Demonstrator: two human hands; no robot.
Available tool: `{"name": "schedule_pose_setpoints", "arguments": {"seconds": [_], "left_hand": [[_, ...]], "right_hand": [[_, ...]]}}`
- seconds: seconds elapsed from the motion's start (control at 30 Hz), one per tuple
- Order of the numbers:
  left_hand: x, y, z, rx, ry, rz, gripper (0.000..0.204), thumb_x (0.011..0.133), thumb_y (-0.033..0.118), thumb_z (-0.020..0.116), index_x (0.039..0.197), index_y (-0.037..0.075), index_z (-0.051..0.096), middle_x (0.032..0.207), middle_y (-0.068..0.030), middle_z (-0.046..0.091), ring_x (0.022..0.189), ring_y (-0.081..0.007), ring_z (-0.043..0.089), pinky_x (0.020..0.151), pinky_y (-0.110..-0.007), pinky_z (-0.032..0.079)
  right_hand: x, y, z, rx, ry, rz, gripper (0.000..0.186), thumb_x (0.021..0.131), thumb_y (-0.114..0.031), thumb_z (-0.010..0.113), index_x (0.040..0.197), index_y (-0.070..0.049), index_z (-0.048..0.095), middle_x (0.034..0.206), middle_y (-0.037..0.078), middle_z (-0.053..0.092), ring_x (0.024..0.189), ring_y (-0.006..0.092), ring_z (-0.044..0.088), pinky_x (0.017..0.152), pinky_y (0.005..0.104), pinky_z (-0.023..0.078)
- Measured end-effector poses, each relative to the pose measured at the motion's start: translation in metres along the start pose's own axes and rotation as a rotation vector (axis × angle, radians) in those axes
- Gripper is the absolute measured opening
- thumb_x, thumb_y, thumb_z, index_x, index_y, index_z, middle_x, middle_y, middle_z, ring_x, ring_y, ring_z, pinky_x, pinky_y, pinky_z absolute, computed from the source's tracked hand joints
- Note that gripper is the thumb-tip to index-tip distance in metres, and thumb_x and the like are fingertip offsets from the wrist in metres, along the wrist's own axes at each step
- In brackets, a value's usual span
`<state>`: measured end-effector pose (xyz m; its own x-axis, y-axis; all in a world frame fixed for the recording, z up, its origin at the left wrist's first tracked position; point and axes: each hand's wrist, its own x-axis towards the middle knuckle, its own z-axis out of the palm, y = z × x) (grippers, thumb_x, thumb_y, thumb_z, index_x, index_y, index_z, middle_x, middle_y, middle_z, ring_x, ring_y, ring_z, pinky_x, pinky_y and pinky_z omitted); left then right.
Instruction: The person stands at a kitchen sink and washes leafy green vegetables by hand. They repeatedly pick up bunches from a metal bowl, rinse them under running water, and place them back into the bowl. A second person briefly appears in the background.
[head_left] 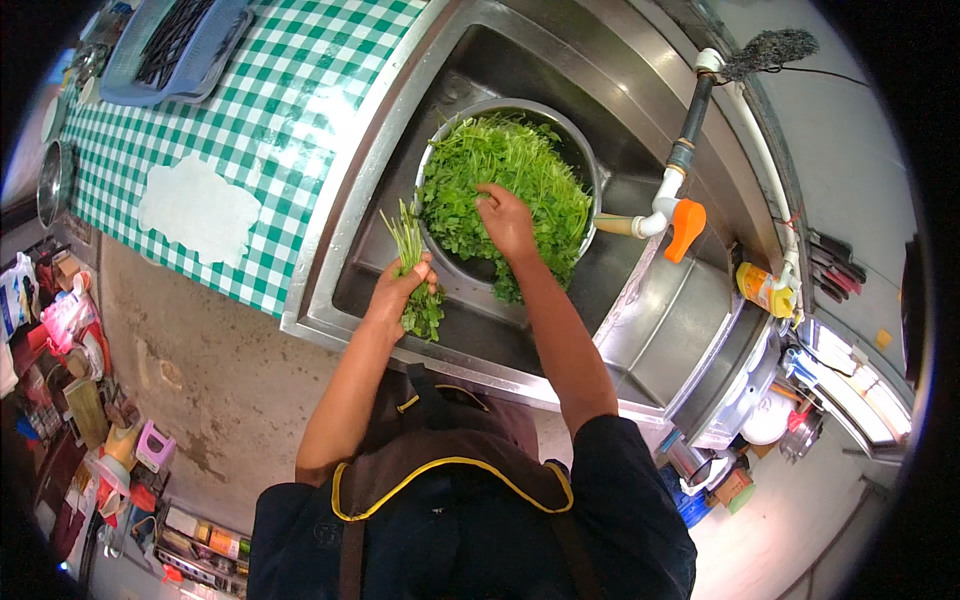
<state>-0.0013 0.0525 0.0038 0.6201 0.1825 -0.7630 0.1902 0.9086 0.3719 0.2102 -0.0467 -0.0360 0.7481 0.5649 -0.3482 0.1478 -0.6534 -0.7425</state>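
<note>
I'm watching the left hand clamping herbs, likely limp, best stem-held, beside the bowl's left rim; right hand's grip unclear.

I hold a bunch of green sprigs left of centre, pale stems uppermost; my loose heap of leafy greens lies upper centre.

From the head of the wearer, on the near side of the sink, the fisheye view faces steeply down — near enough that the sink takes up much of its upper middle. It reaches wide: cloth left of the sink, tap to its right — straight edges bowing toward a dark round border.
</note>
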Motion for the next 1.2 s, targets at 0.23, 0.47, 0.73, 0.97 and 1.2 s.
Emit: {"name": "schedule_pose_setpoints", "arguments": {"seconds": [0.23, 0.47, 0.73, 0.97, 1.2], "left_hand": [[-0.003, -0.004, -0.001, -0.026, 0.005, -0.024, 0.024, 0.091, 0.017, 0.068, 0.111, 0.005, 0.061, 0.084, -0.0048, 0.064, 0.075, -0.0154, 0.059, 0.069, -0.029, 0.049], [0.004, -0.007, -0.002, -0.011, 0.002, -0.012, 0.026, 0.09, 0.017, 0.069, 0.111, 0.005, 0.062, 0.084, -0.005, 0.064, 0.075, -0.0154, 0.059, 0.069, -0.029, 0.049], [0.005, -0.005, 0.0, -0.043, -0.005, -0.029, 0.025, 0.09, 0.017, 0.069, 0.111, 0.005, 0.062, 0.083, -0.0047, 0.064, 0.074, -0.0151, 0.059, 0.068, -0.028, 0.049], [0.004, -0.005, 0.0, -0.033, -0.018, -0.037, 0.026, 0.09, 0.017, 0.069, 0.112, 0.005, 0.062, 0.083, -0.0044, 0.064, 0.074, -0.0147, 0.059, 0.068, -0.028, 0.049], [0.0, -0.004, -0.002, -0.027, -0.016, -0.023, 0.024, 0.091, 0.018, 0.068, 0.111, 0.006, 0.061, 0.084, -0.0045, 0.064, 0.076, -0.0152, 0.059, 0.069, -0.028, 0.048]], "right_hand": [[0.032, 0.013, 0.023, -0.477, 0.027, -0.285, 0.01, 0.083, -0.017, 0.063, 0.089, -0.01, 0.068, 0.088, 0.013, 0.062, 0.081, 0.0354, 0.062, 0.067, 0.047, 0.05], [0.019, 0.057, -0.001, -0.602, 0.01, -0.204, 0.005, 0.077, -0.015, 0.061, 0.079, -0.011, 0.062, 0.088, 0.015, 0.06, 0.081, 0.0383, 0.061, 0.065, 0.0502, 0.049], [0.026, 0.014, 0.0, -0.571, 0.0, -0.063, 0.014, 0.073, -0.012, 0.063, 0.087, -0.009, 0.063, 0.091, 0.016, 0.062, 0.087, 0.0381, 0.062, 0.071, 0.0504, 0.049], [0.027, -0.008, 0.028, -0.497, -0.05, -0.37, 0.012, 0.074, -0.012, 0.064, 0.085, -0.008, 0.062, 0.091, 0.014, 0.061, 0.089, 0.0366, 0.061, 0.075, 0.048, 0.05], [0.016, 0.048, 0.004, -0.412, -0.114, -0.2, 0.019, 0.075, -0.008, 0.066, 0.093, -0.009, 0.061, 0.098, 0.012, 0.06, 0.095, 0.0354, 0.061, 0.078, 0.0456, 0.05]]}}
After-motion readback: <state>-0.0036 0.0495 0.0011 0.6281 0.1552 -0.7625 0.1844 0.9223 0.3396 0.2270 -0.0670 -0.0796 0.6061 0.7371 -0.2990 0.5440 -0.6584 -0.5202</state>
